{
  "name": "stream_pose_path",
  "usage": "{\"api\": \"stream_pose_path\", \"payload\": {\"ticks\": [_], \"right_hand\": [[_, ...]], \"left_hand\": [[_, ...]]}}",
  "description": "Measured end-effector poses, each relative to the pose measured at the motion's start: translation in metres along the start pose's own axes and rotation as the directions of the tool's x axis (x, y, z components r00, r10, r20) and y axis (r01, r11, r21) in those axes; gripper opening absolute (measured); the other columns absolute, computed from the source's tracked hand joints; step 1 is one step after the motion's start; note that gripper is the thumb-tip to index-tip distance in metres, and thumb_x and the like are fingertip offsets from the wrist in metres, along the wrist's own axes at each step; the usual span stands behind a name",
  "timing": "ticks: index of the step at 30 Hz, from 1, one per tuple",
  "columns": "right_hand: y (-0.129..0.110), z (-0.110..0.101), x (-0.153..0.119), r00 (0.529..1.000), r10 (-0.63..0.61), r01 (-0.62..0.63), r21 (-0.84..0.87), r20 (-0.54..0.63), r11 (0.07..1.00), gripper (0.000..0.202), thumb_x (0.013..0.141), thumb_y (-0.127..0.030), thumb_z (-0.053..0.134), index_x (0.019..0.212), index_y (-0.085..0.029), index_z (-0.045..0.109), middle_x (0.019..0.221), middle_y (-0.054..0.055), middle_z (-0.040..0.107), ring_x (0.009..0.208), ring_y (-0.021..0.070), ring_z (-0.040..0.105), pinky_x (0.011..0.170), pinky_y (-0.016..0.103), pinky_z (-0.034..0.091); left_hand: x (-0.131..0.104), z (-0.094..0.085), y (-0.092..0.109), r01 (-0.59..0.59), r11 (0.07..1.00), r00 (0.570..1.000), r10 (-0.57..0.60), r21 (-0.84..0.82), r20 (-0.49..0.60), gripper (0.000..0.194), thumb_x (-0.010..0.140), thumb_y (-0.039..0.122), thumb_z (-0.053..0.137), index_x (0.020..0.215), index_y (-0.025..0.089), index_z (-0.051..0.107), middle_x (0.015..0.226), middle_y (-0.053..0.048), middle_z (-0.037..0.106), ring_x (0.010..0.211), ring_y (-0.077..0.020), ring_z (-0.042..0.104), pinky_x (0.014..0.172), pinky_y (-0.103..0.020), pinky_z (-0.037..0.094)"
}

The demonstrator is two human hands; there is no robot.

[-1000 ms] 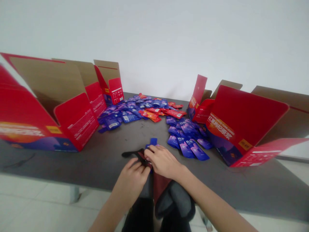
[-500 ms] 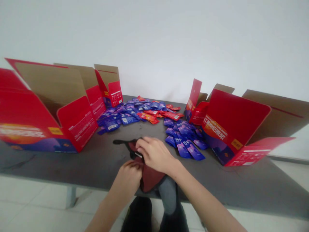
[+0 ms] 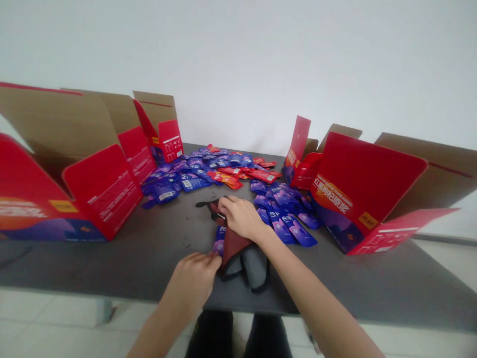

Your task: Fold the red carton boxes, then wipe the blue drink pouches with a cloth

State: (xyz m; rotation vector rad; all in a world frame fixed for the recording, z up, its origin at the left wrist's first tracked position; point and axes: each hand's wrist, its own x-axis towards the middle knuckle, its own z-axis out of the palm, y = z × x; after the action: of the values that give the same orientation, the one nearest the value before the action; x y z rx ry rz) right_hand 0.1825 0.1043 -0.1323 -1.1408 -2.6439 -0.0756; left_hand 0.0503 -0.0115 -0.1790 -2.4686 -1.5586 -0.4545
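Pouch: a dark red and grey soft fabric pouch (image 3: 238,251) lies flat on the dark grey counter (image 3: 112,253), near its front edge, between the two hands; its black drawstring end (image 3: 204,203) trails away from the person
Blue sachet: a small blue foil sachet (image 3: 219,240) pokes out from the left side of the pouch, touching it
Right hand: the right hand (image 3: 241,217) rests palm down on the far end of the pouch, fingers (image 3: 228,205) curled and pressing on the fabric; whether they pinch anything beneath cannot be told
Left hand: the left hand (image 3: 194,282) sits at the near left corner of the pouch, fingers (image 3: 208,258) closed in a pinch on the fabric edge just beside the blue sachet
Edges: the pouch's grey end reaches almost to the front edge of the counter; bare counter lies open to the left of the hands, up to the large red and brown cardboard box on the left (image 3: 67,184)
Right side: a fan of blue and purple sachets (image 3: 286,219) lies just beside the right hand, and the open red cardboard box on the right (image 3: 368,199) stands behind it
Far side: a heap of blue and red sachets (image 3: 216,169) is spread across the back
Change: half a second ago the pouch hung partly over the front edge; now it lies wholly on the counter, and the right hand has moved farther away from the person
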Motion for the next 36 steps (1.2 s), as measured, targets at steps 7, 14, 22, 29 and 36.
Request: {"api": "stream_pose_path", "payload": {"ticks": [7, 14, 22, 29, 36], "right_hand": [[-0.031, 0.001, -0.049, 0.977, -0.21, 0.208, 0.06, 0.043, 0.976, 0.016, 0.088, -0.026, 0.041, 0.097, -0.025, 0.054, 0.085, 0.001, 0.054, 0.073, 0.0148, 0.052, 0.066, 0.026, 0.032], [0.011, 0.03, -0.001, 0.996, 0.001, 0.0, -0.008, 0.085, 1.0, 0.02, 0.088, -0.024, 0.037, 0.098, -0.022, 0.055, 0.092, 0.005, 0.058, 0.073, 0.0174, 0.055, 0.061, 0.027, 0.032], [-0.016, -0.007, -0.027, 0.99, -0.137, 0.139, 0.082, -0.022, 0.987, 0.021, 0.091, -0.023, 0.033, 0.097, -0.023, 0.052, 0.089, 0.001, 0.056, 0.077, 0.0141, 0.053, 0.065, 0.024, 0.031], [-0.013, 0.021, -0.03, 0.984, -0.141, 0.139, 0.021, 0.11, 0.99, 0.019, 0.086, -0.025, 0.042, 0.099, -0.025, 0.055, 0.09, 0.003, 0.057, 0.076, 0.0158, 0.055, 0.065, 0.026, 0.033], [0.016, 0.019, 0.017, 0.997, 0.071, -0.072, -0.022, -0.008, 0.997, 0.02, 0.088, -0.024, 0.036, 0.098, -0.022, 0.053, 0.095, 0.005, 0.058, 0.078, 0.0174, 0.057, 0.065, 0.027, 0.036]], "left_hand": [[-0.002, 0.004, -0.001, -0.048, 0.999, 0.998, 0.049, -0.023, 0.043, 0.029, 0.071, -0.004, 0.041, 0.077, 0.016, 0.062, 0.068, -0.006, 0.066, 0.065, -0.0228, 0.062, 0.063, -0.035, 0.049], [0.002, 0.004, -0.002, -0.074, 0.997, 0.995, 0.075, -0.028, 0.062, 0.026, 0.074, -0.002, 0.041, 0.079, 0.016, 0.059, 0.078, -0.006, 0.067, 0.071, -0.0211, 0.062, 0.069, -0.034, 0.049], [0.002, 0.002, -0.006, -0.041, 0.999, 0.995, 0.043, -0.023, 0.086, 0.025, 0.074, -0.002, 0.043, 0.079, 0.015, 0.061, 0.073, -0.007, 0.067, 0.069, -0.0222, 0.063, 0.064, -0.033, 0.049], [0.003, 0.007, -0.005, -0.103, 0.992, 0.994, 0.106, -0.074, 0.032, 0.028, 0.074, -0.002, 0.041, 0.082, 0.015, 0.061, 0.078, -0.007, 0.068, 0.073, -0.021, 0.063, 0.071, -0.035, 0.05], [0.001, 0.013, -0.014, 0.072, 0.978, 0.992, -0.09, -0.194, -0.086, 0.023, 0.081, 0.01, 0.042, 0.074, 0.019, 0.063, 0.069, -0.003, 0.068, 0.066, -0.0195, 0.063, 0.065, -0.031, 0.049]]}}
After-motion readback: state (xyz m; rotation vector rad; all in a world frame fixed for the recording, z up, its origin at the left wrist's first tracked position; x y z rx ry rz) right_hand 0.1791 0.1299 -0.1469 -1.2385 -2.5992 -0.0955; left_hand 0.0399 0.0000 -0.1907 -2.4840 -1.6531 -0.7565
